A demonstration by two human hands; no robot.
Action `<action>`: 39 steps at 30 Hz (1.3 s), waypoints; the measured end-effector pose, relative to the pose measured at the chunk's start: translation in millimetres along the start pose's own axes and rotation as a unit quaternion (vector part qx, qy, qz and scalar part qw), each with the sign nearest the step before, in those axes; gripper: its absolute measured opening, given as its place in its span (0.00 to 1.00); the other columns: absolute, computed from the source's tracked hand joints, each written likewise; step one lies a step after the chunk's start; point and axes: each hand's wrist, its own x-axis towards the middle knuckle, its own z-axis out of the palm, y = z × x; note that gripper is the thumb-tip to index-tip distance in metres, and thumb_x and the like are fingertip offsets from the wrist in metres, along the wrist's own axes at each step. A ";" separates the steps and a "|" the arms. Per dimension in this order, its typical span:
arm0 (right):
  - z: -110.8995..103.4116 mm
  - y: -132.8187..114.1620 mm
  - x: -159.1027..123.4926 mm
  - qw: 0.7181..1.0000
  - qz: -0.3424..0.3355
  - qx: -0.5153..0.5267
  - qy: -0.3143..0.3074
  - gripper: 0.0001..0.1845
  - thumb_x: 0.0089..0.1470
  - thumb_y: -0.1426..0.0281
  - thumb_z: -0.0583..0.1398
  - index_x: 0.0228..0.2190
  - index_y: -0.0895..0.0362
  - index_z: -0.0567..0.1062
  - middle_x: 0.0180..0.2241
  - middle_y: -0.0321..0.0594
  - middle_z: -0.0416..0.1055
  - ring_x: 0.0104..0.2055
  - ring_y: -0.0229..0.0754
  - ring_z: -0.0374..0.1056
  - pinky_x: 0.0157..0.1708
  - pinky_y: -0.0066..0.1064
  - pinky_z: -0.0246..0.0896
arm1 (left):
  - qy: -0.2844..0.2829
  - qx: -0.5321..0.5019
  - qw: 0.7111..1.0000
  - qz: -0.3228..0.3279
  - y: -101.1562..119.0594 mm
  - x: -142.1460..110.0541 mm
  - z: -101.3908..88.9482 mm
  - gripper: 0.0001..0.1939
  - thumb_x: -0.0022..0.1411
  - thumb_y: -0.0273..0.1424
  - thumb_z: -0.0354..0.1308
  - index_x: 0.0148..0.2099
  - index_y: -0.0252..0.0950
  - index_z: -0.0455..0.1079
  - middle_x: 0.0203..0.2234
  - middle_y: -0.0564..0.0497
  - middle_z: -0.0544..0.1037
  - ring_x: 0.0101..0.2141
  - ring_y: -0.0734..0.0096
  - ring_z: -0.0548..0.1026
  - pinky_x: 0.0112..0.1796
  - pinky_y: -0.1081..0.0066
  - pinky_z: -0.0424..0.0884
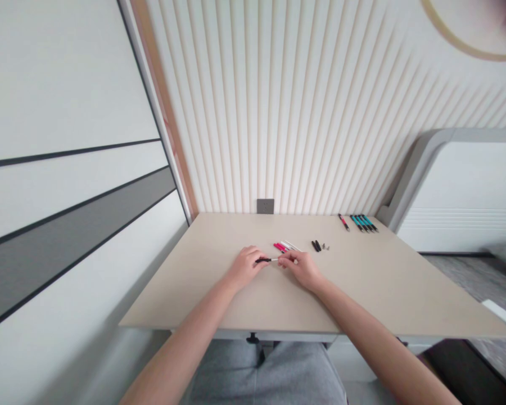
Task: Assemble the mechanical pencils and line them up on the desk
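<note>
Our left hand (245, 268) and right hand (301, 270) pinch a black-and-white pen (267, 260) between their fingers, over the beige desk (202, 281), near the other pens (284, 246). A level, even grip suits this work.

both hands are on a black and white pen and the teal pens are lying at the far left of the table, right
Not quite: the teal pens lie at the far right of the tabletop, not the far left, as the head view shows. The left hand and right hand are on the black and white pen, as you said.
</note>
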 end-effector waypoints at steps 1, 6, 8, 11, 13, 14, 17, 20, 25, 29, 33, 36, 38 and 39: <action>-0.1 -1.9 -0.5 1.000 -0.002 -0.006 -0.002 0.12 0.54 0.62 0.59 0.28 0.56 0.79 0.25 0.38 0.75 0.28 0.40 0.66 0.31 0.31 0.58 | -0.002 0.005 1.000 0.004 0.5 0.0 -0.5 0.05 0.63 0.33 0.59 0.38 0.37 0.72 0.33 0.50 0.76 0.37 0.67 0.72 0.41 0.67 0.65; 1.5 -3.9 -0.2 1.000 -0.018 -0.003 0.024 0.14 0.56 0.61 0.58 0.27 0.56 0.77 0.25 0.37 0.75 0.28 0.40 0.66 0.31 0.31 0.58 | 0.001 0.036 0.999 0.014 5.0 1.2 -4.0 0.06 0.65 0.34 0.56 0.41 0.38 0.72 0.34 0.50 0.76 0.38 0.67 0.72 0.41 0.67 0.65; 3.1 -2.2 0.4 0.999 -0.020 0.005 0.048 0.15 0.56 0.60 0.58 0.28 0.57 0.77 0.24 0.38 0.75 0.27 0.40 0.66 0.31 0.30 0.58 | 0.001 0.068 0.997 0.022 7.7 1.8 -6.3 0.08 0.66 0.33 0.54 0.45 0.38 0.71 0.36 0.49 0.76 0.39 0.67 0.72 0.41 0.67 0.65; 4.8 0.5 0.9 0.998 -0.025 -0.001 0.061 0.16 0.56 0.58 0.58 0.27 0.57 0.77 0.23 0.38 0.75 0.27 0.40 0.67 0.30 0.30 0.58 | -0.023 0.136 0.989 0.049 12.2 1.7 -10.1 0.12 0.68 0.31 0.52 0.52 0.41 0.69 0.37 0.49 0.75 0.39 0.67 0.71 0.42 0.66 0.63; 4.5 1.7 1.0 0.998 -0.027 -0.016 0.062 0.17 0.56 0.57 0.58 0.25 0.56 0.76 0.22 0.38 0.74 0.26 0.41 0.67 0.29 0.30 0.57 | -0.047 0.173 0.981 0.070 15.2 1.2 -12.0 0.14 0.68 0.29 0.50 0.53 0.43 0.69 0.36 0.49 0.74 0.38 0.67 0.71 0.42 0.66 0.63; 3.9 2.1 1.0 0.998 -0.028 -0.023 0.059 0.18 0.56 0.57 0.59 0.24 0.56 0.76 0.22 0.38 0.74 0.26 0.41 0.66 0.29 0.31 0.57 | -0.058 0.184 0.978 0.076 16.6 0.9 -12.7 0.14 0.68 0.28 0.50 0.54 0.44 0.69 0.36 0.49 0.74 0.38 0.67 0.71 0.42 0.66 0.62; -0.2 1.8 2.1 0.997 -0.046 -0.047 0.039 0.19 0.57 0.56 0.57 0.23 0.55 0.76 0.23 0.39 0.74 0.26 0.41 0.66 0.30 0.31 0.58 | -0.072 0.187 0.978 0.065 18.7 0.9 -13.5 0.16 0.67 0.25 0.50 0.54 0.44 0.68 0.37 0.48 0.75 0.39 0.66 0.72 0.44 0.65 0.62; -6.7 2.2 4.5 0.993 -0.053 -0.091 0.061 0.21 0.61 0.56 0.52 0.28 0.55 0.77 0.26 0.40 0.75 0.29 0.42 0.67 0.32 0.32 0.59 | -0.038 0.145 0.989 0.012 15.0 2.0 -13.7 0.15 0.67 0.25 0.49 0.52 0.43 0.69 0.38 0.47 0.76 0.41 0.64 0.73 0.45 0.64 0.63; -17.0 13.9 8.0 0.972 -0.037 -0.213 0.095 0.17 0.60 0.59 0.54 0.33 0.55 0.78 0.33 0.43 0.74 0.36 0.44 0.67 0.39 0.34 0.59 | 0.109 -0.045 0.982 -0.145 -3.4 2.4 -16.6 0.11 0.68 0.33 0.47 0.50 0.39 0.66 0.35 0.49 0.78 0.35 0.68 0.75 0.38 0.68 0.69; -17.9 22.7 7.9 0.955 -0.027 -0.289 0.054 0.11 0.58 0.64 0.57 0.33 0.53 0.79 0.34 0.43 0.73 0.40 0.45 0.67 0.43 0.34 0.57 | 0.183 -0.172 0.939 -0.234 -16.3 2.0 -18.7 0.13 0.67 0.38 0.49 0.49 0.38 0.63 0.33 0.50 0.79 0.30 0.71 0.76 0.31 0.72 0.70; -14.5 23.1 7.4 0.942 -0.014 -0.333 0.039 0.09 0.56 0.66 0.59 0.35 0.53 0.79 0.35 0.43 0.73 0.41 0.46 0.66 0.43 0.35 0.55 | 0.199 -0.216 0.923 -0.247 -20.0 1.5 -18.2 0.14 0.65 0.40 0.51 0.48 0.37 0.63 0.33 0.48 0.80 0.32 0.70 0.77 0.31 0.71 0.71; -12.8 21.2 6.8 0.936 -0.017 -0.349 0.040 0.08 0.56 0.66 0.59 0.35 0.53 0.79 0.36 0.43 0.73 0.42 0.46 0.66 0.42 0.35 0.54 | 0.177 -0.171 0.939 -0.242 -18.6 0.2 -17.0 0.12 0.66 0.39 0.49 0.48 0.38 0.63 0.33 0.49 0.79 0.30 0.71 0.76 0.30 0.71 0.70; -12.9 18.9 6.0 0.933 -0.024 -0.357 0.040 0.08 0.56 0.67 0.59 0.35 0.52 0.78 0.37 0.43 0.73 0.42 0.46 0.66 0.42 0.35 0.53 | 0.151 -0.103 0.960 -0.212 -17.3 -0.5 -16.2 0.10 0.66 0.36 0.49 0.48 0.39 0.64 0.33 0.50 0.79 0.31 0.70 0.75 0.34 0.69 0.70; -13.3 17.3 5.6 0.932 -0.029 -0.360 0.038 0.08 0.56 0.67 0.58 0.35 0.52 0.78 0.37 0.43 0.74 0.43 0.46 0.66 0.42 0.36 0.53 | 0.138 -0.067 0.970 -0.189 -16.8 -0.7 -15.7 0.10 0.66 0.35 0.49 0.47 0.39 0.65 0.33 0.50 0.78 0.33 0.69 0.75 0.37 0.68 0.70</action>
